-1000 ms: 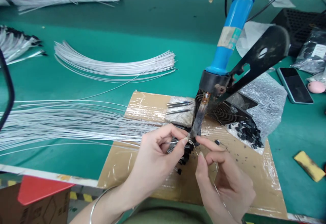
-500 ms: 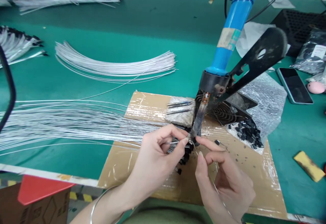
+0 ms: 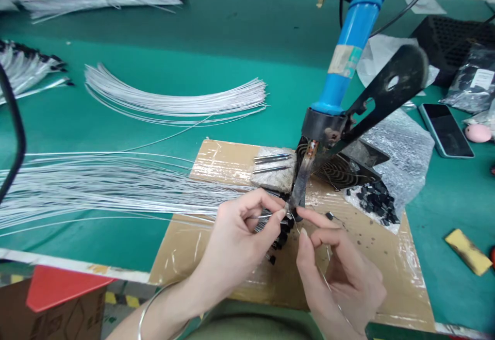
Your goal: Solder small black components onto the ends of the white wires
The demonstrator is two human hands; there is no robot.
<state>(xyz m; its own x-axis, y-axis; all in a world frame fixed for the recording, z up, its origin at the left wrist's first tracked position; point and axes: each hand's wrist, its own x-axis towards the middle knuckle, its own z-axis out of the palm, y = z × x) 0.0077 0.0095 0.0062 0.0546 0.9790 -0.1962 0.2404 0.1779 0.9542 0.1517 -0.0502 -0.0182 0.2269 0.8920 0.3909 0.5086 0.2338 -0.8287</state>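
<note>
My left hand (image 3: 240,239) pinches the end of a thin white wire (image 3: 263,216) between thumb and fingertips, right under the tip of the soldering iron (image 3: 342,71). The iron, with its blue handle, is held tip-down in a black stand (image 3: 386,90). My right hand (image 3: 344,273) grips a strand of solder wire (image 3: 328,284), which runs up from the palm to the iron's tip; its index finger stretches toward the tip. The exact joint is too small to make out. Beneath the hands lie several wires with black ends (image 3: 284,234).
Cardboard (image 3: 216,162) covers the work spot. A sponge-like block (image 3: 276,177) bears metal tips. Loose white wires (image 3: 116,190) spread leftward, with a curved bundle (image 3: 174,100) behind. Right are small black pieces (image 3: 377,200), a phone (image 3: 446,129) and a yellow sponge (image 3: 467,251).
Both hands stay almost still at the iron's tip. Only a very slight shift of the whole view shows.
</note>
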